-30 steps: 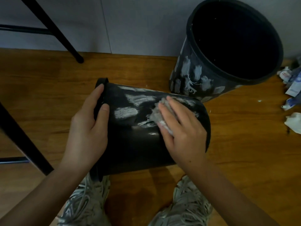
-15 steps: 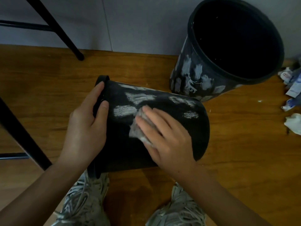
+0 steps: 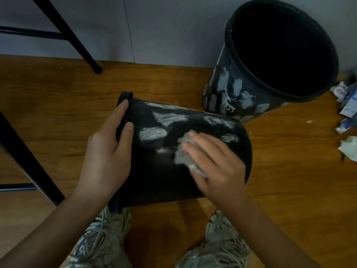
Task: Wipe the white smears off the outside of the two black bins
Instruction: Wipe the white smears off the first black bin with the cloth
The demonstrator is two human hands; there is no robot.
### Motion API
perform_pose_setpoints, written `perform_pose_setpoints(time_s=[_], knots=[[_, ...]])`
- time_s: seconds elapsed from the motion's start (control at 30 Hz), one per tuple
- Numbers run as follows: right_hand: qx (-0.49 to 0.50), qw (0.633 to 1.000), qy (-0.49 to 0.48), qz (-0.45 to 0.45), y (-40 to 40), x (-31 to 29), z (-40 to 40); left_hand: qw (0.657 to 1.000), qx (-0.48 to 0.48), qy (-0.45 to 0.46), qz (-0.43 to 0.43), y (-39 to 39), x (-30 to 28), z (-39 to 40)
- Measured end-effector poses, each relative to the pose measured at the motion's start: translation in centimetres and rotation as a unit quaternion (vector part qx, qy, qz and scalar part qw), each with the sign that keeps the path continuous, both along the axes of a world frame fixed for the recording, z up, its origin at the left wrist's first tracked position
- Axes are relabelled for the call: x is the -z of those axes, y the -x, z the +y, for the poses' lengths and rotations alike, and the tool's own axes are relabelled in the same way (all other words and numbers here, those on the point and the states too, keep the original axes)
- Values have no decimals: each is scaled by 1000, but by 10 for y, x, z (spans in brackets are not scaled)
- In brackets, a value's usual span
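A black bin [image 3: 154,176] lies on its side on the wooden floor, its rim to the left. White smears [image 3: 152,133] mark its upper side; the lower part looks dark and clean. My left hand [image 3: 108,157] grips the rim end, thumb on the bin wall. My right hand [image 3: 214,161] presses a crumpled grey wipe [image 3: 181,153] flat against the bin's middle. A second black bin [image 3: 237,93] stands upright at the back right, its outside covered in white smears.
Black stool legs [image 3: 73,35] stand at the back left and a black bar [image 3: 25,157] crosses the left. Crumpled papers and wrappers [image 3: 347,117] lie at the right edge. My two shoes [image 3: 102,242] sit below the lying bin. A grey wall runs behind.
My right hand slid the wipe left across the bin and has come partly back right. A smear in the bin's middle is gone. My left hand stays on the rim.
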State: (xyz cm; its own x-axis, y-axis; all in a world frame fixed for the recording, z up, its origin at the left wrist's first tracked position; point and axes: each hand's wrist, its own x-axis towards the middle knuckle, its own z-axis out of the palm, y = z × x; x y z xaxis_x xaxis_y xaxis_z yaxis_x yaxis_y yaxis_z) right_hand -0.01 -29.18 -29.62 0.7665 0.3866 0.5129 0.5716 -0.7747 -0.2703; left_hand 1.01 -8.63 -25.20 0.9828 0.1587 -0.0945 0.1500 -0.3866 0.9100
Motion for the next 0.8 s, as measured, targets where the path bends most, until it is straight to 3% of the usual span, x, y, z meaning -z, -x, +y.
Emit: perform_pose_setpoints(time_s=[0.13,0.3,0.5,0.67,0.8], knots=[[65,998,-4,12,-5,-5,12,1000,3,1,14,-3,3,2],[-32,999,7,6,9,2,19,1000,11,-22,5,1,5,5],[100,995,0,19,3,-1,-3,1000,-5,-13,2,-1,0,-1],[1,1000,-13,26,3,-5,35,999,-5,-38,-1,-1,3,1],[40,999,-5,11,3,-3,12,999,-16,-41,-12,-3,0,4]])
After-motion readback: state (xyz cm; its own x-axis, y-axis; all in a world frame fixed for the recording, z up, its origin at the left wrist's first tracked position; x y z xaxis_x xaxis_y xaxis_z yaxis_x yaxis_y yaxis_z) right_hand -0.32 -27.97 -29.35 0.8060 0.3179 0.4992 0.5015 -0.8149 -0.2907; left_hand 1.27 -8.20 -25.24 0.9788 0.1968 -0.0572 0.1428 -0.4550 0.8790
